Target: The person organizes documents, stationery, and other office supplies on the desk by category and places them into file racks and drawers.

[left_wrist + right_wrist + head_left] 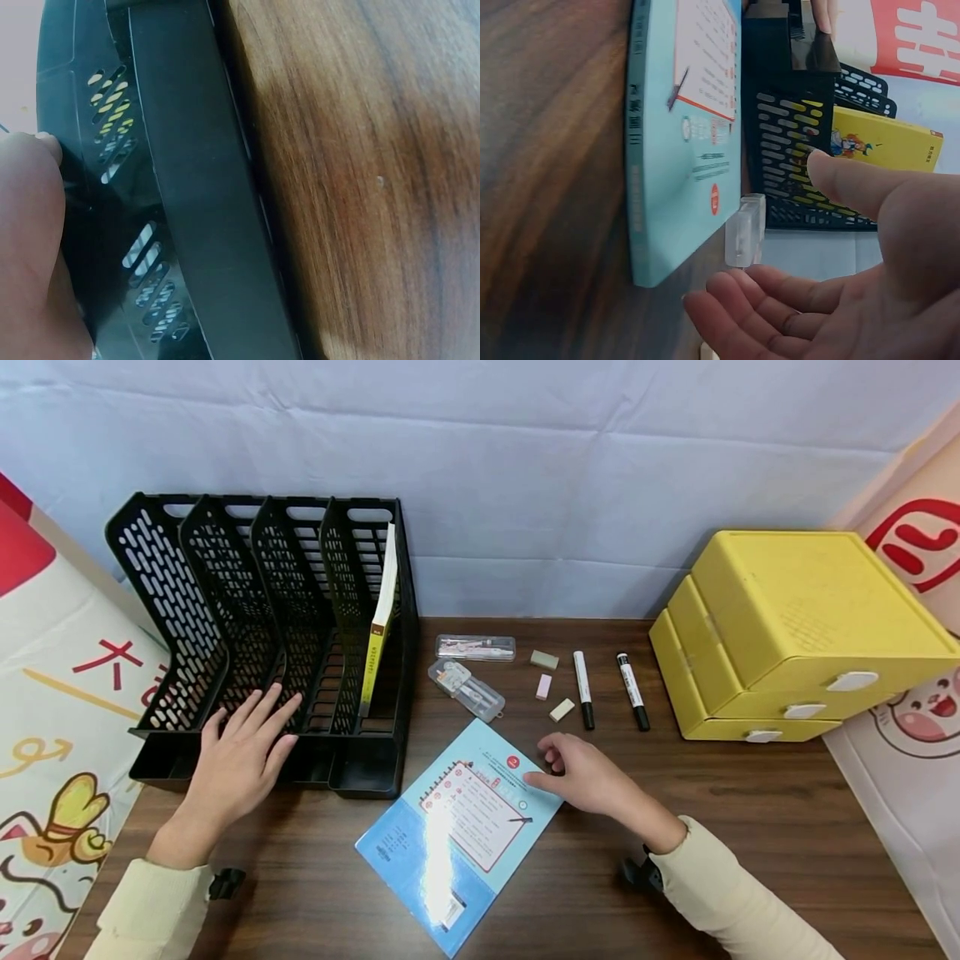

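Note:
A light-blue book lies at a slant on the wooden table, with glare across its cover. My right hand hovers by the book's upper right corner, its fingers loosely bent; the right wrist view shows a gap between thumb and fingers with nothing held. On the left, my left hand is spread over the front of a black desk file organizer, fingers reaching toward its slots. A yellow-spined book stands in the organizer's rightmost slot. From the left wrist, only part of the hand shows beside the organizer's front wall.
Behind the blue book lie two clear plastic cases, several small erasers, a white marker and another marker. A yellow drawer unit stands at the right. A pale cloth hangs along the table's back.

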`<state>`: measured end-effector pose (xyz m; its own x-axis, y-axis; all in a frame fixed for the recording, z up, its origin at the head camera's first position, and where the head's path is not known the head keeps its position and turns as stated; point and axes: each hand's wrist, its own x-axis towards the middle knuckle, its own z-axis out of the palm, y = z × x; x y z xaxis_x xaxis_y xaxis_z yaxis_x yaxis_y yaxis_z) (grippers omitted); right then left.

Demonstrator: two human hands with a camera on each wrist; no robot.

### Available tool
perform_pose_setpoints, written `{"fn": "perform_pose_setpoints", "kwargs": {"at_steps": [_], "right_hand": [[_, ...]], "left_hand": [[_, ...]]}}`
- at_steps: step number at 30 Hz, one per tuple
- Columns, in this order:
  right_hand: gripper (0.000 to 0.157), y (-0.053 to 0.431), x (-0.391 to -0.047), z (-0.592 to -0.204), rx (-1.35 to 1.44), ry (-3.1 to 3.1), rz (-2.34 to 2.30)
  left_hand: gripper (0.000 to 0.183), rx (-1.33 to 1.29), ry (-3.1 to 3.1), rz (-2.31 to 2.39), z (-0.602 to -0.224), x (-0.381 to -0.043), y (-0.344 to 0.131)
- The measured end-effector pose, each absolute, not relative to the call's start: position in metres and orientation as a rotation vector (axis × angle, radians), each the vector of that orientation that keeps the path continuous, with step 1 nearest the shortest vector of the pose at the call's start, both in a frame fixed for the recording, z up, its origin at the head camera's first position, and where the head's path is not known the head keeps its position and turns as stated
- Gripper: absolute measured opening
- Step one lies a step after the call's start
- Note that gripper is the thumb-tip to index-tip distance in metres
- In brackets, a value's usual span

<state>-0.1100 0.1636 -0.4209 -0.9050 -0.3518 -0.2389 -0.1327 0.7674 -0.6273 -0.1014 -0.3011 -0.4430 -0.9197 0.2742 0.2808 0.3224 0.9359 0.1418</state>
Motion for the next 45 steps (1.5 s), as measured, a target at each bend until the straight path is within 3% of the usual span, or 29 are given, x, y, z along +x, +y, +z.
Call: {"fn": "perform_pose_setpoints", "kwargs": {"at_steps": [8, 28, 45], "right_hand": [[0.056, 0.163, -0.102, -0.433, -0.305, 2.673, -0.767], [0.082, 0.140, -0.089, -0.452, -0.270, 2.827, -0.435], [0.065, 0.145, -0.098, -0.456, -0.217, 2.816, -0.535]], "left_hand": [[0.052, -0.442, -2.839, -0.275, -0.441, -0.100, -0.300], [0.052, -0.449, -2.833, -0.274, -0.441, -0.101, -0.299], [0.049, -0.447, -2.807, -0.282, -0.443, -0.101, -0.299]]}}
